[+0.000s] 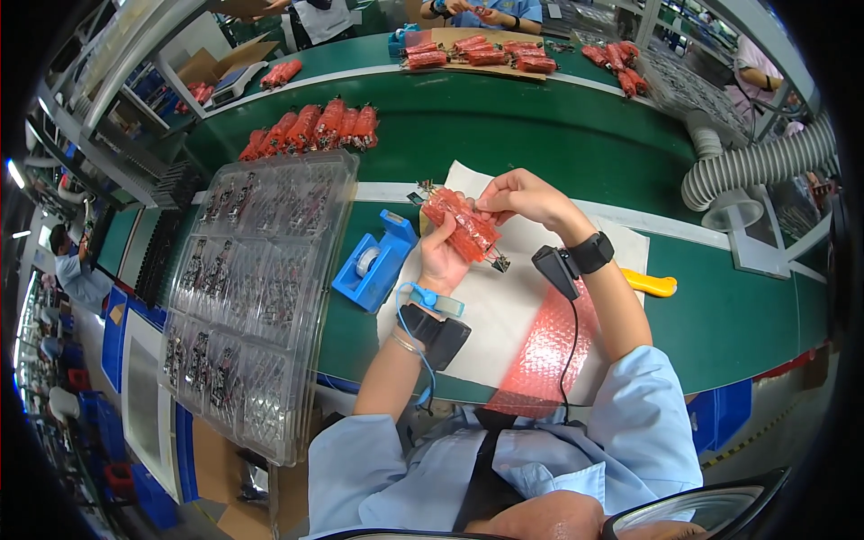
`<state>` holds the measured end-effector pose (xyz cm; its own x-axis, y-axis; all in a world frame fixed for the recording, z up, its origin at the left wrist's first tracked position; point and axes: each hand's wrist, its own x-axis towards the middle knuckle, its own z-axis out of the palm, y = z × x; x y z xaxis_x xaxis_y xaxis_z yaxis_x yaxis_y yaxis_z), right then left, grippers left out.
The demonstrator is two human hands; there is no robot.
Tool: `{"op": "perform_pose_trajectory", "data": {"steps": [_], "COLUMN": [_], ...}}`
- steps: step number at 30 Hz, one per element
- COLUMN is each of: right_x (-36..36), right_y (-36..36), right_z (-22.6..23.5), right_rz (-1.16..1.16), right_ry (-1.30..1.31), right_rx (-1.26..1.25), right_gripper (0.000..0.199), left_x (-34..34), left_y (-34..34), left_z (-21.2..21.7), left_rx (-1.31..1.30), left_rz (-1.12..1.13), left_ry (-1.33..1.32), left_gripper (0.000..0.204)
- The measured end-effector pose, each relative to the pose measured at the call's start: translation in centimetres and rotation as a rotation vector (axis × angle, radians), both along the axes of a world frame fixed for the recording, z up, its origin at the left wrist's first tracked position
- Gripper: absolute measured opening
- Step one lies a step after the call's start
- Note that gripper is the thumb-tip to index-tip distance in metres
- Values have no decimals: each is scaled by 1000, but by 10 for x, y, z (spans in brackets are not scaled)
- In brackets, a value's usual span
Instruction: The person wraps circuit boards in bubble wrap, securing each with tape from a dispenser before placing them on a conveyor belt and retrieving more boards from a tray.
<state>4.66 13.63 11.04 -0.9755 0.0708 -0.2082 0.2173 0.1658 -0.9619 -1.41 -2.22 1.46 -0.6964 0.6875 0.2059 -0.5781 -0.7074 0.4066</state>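
Note:
A bundle rolled in red bubble wrap (464, 227) is held tilted above the bench, with dark metal and wire ends poking out at both ends. My left hand (441, 263) is closed around it from below, thumb on the wrap. The fingers of my right hand (526, 196) are pinched together at the bundle's upper right edge; whatever lies between the fingertips is too small to make out. Under both hands is a white paper sheet (454, 346). A strip of red bubble wrap (547, 346) lies on it toward my body. Left of my left hand stands a blue tape dispenser (371, 263).
Clear plastic trays (304, 396) with small dark parts stand at the left. A yellow-handled tool (650, 283) lies right of my right forearm. Several wrapped bundles (315, 126) sit farther back. A grey flexible duct (756, 173) rises at the right. Co-workers sit across the bench.

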Motion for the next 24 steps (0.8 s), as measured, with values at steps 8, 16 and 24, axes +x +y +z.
{"op": "perform_pose_trajectory", "data": {"steps": [8, 16, 24], "right_x": [-7, -11, -6], "right_y": [6, 16, 34], "right_z": [-21, -39, -38], "right_rz": [39, 136, 29], "right_ry": [-24, -119, -23], "right_rx": [-27, -49, 280], "right_gripper": [23, 32, 40], "left_x": [-2, -1, 6], "left_y": [-3, -4, -2], "left_z": [0, 4, 10], "left_rx": [68, 64, -198], "left_rz": [-105, -294, -203], "left_ry": [144, 86, 259], "left_gripper": [43, 45, 51]}}
